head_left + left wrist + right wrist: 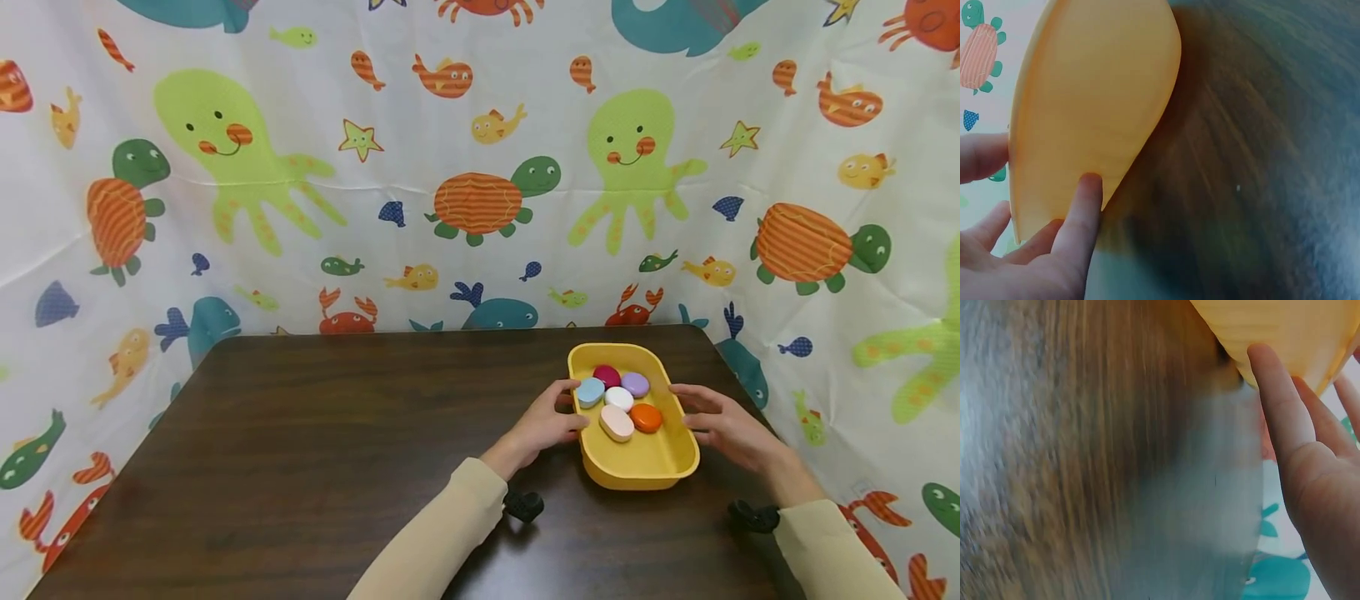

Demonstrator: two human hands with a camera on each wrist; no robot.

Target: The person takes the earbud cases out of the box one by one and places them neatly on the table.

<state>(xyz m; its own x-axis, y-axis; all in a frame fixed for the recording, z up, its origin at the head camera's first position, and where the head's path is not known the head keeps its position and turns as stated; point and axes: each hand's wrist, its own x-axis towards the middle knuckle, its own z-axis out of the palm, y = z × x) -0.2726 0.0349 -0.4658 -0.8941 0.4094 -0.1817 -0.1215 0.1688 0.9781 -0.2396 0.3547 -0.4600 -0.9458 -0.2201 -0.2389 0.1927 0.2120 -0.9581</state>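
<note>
A yellow plastic bin (637,457) with rounded corners is between the two hands at the table's right side. Inside it lie several smooth rounded pieces: magenta (607,376), lavender (635,384), light blue (590,392), white (619,398), pale pink (617,423) and orange (646,417). The left hand (543,425) holds the bin's left side, its digits at the rim and one fingertip on the outer wall in the left wrist view. From the other side the right hand (726,427) holds it, fingertips against the outer wall in the right wrist view.
The dark wooden table (315,450) stretches away to the left. Behind it and on both sides hangs a white curtain (420,183) printed with sea animals. Each wrist wears a black device (523,505), below light-coloured sleeves.
</note>
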